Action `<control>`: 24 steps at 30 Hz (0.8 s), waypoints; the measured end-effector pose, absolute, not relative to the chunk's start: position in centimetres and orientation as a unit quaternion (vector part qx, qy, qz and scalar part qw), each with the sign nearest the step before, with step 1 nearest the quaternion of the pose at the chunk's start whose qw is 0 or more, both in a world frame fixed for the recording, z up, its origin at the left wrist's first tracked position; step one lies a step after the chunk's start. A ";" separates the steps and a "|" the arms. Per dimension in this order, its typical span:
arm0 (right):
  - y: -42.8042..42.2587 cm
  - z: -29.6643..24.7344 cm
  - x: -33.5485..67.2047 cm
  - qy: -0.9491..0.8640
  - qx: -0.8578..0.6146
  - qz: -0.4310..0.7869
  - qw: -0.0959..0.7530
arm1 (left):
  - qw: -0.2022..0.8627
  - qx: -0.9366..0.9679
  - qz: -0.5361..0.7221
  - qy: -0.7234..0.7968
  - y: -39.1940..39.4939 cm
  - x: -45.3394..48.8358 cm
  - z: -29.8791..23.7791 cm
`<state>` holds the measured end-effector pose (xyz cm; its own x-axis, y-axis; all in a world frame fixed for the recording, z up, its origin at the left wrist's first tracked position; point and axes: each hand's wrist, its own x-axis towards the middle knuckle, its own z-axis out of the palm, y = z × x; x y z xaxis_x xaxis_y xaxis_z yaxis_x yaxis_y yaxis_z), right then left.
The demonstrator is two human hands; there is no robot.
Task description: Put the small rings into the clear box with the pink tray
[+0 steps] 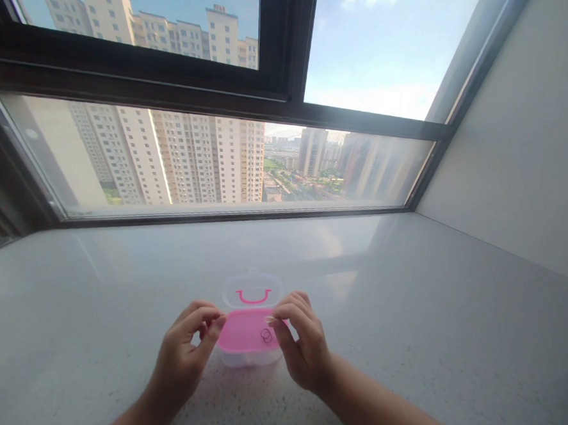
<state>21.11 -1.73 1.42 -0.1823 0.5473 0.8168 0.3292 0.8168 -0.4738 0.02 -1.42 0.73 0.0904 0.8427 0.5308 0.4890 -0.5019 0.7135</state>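
A small clear plastic box [249,359] with a pink inner tray stands on the grey speckled sill [402,322]. Its clear lid [253,291] with a pink handle is tipped open toward the window. Two small metal rings [266,335] lie on the pink tray. My left hand [183,354] has its fingers curled, fingertips touching the box's left edge. My right hand [302,342] has its fingers bent together at the box's right edge, thumb near the rings. Whether either hand pinches something small I cannot make out.
A wide window with a dark frame [281,103] runs along the back of the sill, with tall buildings outside. A white wall [522,163] closes the right side. The sill stretches far to the left and right of the box.
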 end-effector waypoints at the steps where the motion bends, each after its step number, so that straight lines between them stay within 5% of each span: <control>1: -1.7 1.4 21.1 -0.763 -0.287 0.096 0.571 | 0.183 0.716 0.488 0.465 -1.4 0.1 0.7; 24: -1.7 1.5 21.1 -0.754 -0.290 0.112 0.578 | 0.176 0.730 0.472 0.462 -1.3 0.0 0.6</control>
